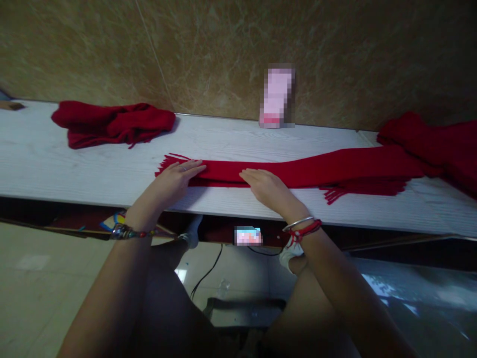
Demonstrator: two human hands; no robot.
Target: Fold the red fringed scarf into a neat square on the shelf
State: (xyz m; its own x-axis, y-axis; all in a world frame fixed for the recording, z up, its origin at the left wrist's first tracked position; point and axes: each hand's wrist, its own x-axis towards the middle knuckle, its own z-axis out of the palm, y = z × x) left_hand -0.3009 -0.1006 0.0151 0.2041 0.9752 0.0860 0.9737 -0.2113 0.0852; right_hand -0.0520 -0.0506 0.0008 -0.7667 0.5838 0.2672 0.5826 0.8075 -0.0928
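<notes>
A red scarf point(309, 171) with fringed ends lies lengthwise in a long, folded strip. Near its left fringe, my left hand point(177, 181) rests flat on the cloth with the fingers stretched out. My right hand point(266, 186) presses flat on the scarf around its middle, fingers extended and pointing left. Neither hand grips the cloth. Toward the right the strip widens, and a bit of fringe hangs out along its near edge.
The scarf lies on a white wood-grain bench point(93, 176) against a marbled wall point(208, 54). A crumpled red cloth point(115, 122) sits back left, and a red heap point(447, 149) lies at right. A blurred pink object point(276, 97) leans on the wall. Below is a blurred lit screen point(248, 236).
</notes>
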